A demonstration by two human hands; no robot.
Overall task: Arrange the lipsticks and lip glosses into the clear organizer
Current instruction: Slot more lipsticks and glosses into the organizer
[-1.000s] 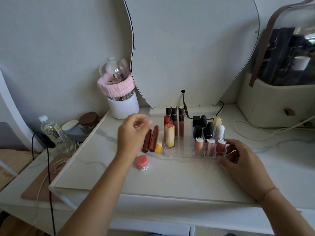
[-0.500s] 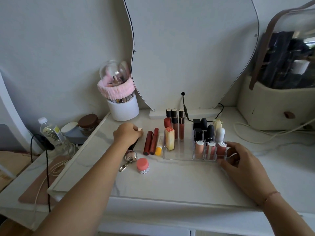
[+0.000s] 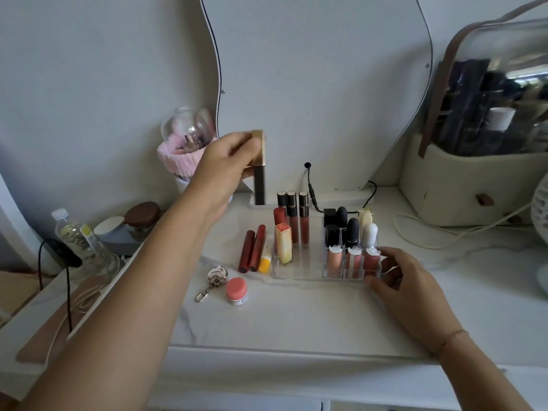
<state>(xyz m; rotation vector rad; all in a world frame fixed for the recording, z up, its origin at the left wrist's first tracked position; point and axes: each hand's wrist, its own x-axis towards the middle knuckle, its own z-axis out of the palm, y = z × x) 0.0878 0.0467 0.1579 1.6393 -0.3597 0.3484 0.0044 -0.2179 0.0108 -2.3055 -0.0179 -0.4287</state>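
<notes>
My left hand (image 3: 226,163) is raised above the table, left of the clear organizer (image 3: 308,269), and grips a gold-and-black lip gloss tube (image 3: 259,176) held upright. The organizer holds several lip glosses and lipsticks standing in its slots, among them a cream-and-orange lipstick (image 3: 283,243). My right hand (image 3: 398,275) rests against the organizer's right front corner, fingers touching its wall. Two dark red tubes (image 3: 251,252) and a yellow-capped tube (image 3: 266,256) lie flat on the table just left of the organizer.
A pink-lidded small jar (image 3: 236,291) and a keychain charm (image 3: 214,279) lie in front of the loose tubes. A white cup with a pink band (image 3: 185,161) stands back left, a mirror (image 3: 320,84) behind, a cream storage case (image 3: 474,185) at right. A water bottle (image 3: 78,237) is far left.
My left hand closed on the gold-and-black tube on the table and lifted it up and to the right. The keychain charm it had covered is now showing. My right hand stays at the organizer.
</notes>
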